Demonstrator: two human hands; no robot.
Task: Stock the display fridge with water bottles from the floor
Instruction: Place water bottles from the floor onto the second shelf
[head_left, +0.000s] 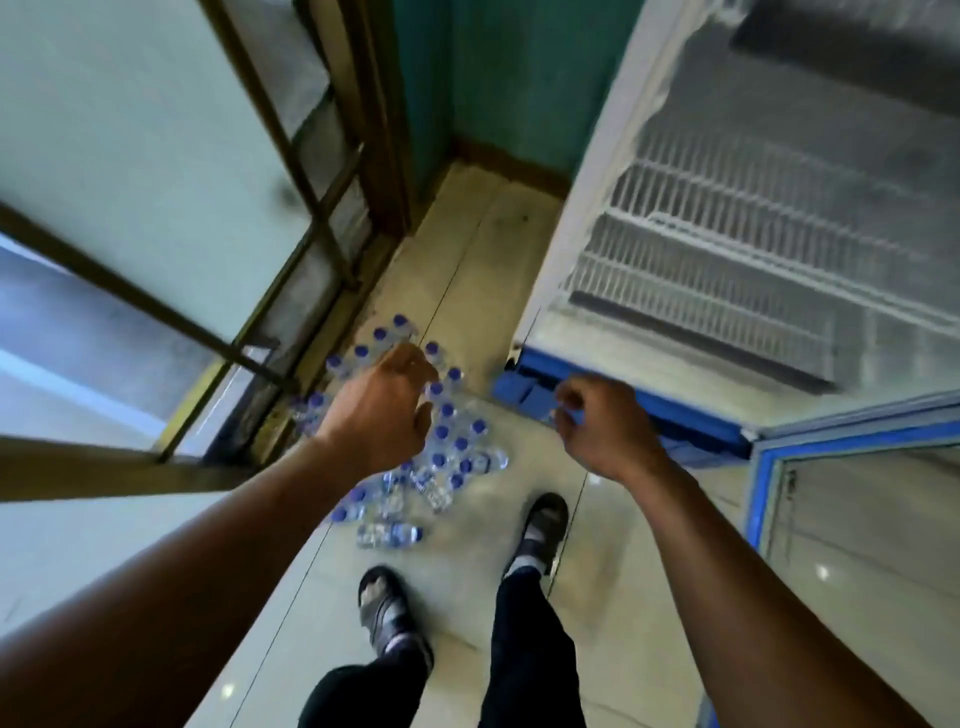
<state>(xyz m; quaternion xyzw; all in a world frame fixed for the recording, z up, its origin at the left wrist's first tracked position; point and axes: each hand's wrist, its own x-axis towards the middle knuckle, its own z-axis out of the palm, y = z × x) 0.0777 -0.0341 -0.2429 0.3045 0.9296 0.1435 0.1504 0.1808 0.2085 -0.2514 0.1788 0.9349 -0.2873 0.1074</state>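
Looking down, both arms out. My left hand hangs above the water bottles clustered on the floor, fingers loosely curled, holding nothing. My right hand, fingers curled, is before the display fridge; motion blur hides whether it holds anything. Fridge door open, wire shelves visible.

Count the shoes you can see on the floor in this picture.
2. The left shoe is near the bottom middle; the right shoe is further forward, just right of the bottles. None seem hidden.
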